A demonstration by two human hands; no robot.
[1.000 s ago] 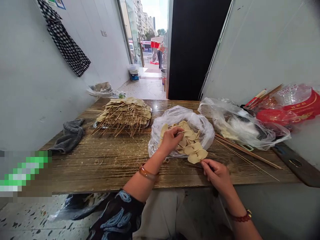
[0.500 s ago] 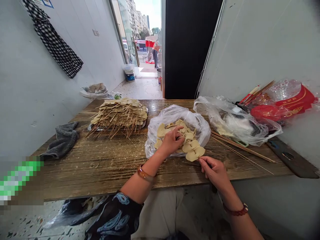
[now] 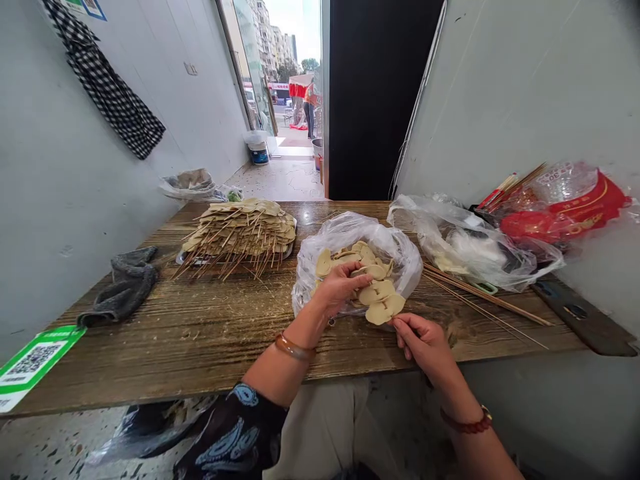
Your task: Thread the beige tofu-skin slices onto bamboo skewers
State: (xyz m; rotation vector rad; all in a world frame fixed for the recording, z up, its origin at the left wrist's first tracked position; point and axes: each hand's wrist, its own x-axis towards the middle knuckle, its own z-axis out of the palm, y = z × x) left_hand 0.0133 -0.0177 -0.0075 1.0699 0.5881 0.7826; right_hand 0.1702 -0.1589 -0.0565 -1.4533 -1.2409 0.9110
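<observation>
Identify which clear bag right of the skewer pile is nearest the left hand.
The middle bag, holding pale slices: the left hand is at those slices. The right bag, beside the red packaging, lies farther off.

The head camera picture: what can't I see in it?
In the head view:
Bottom of the plastic bag: hidden by pale slices and the left hand.
Middle of the tray: covered by piled skewers.
Left end of the green card: cut off by the edge.
Person outside: too small.

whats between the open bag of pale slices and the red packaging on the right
A crumpled clear plastic bag lies between the open bag and the red packaging, as the head view shows.
</observation>
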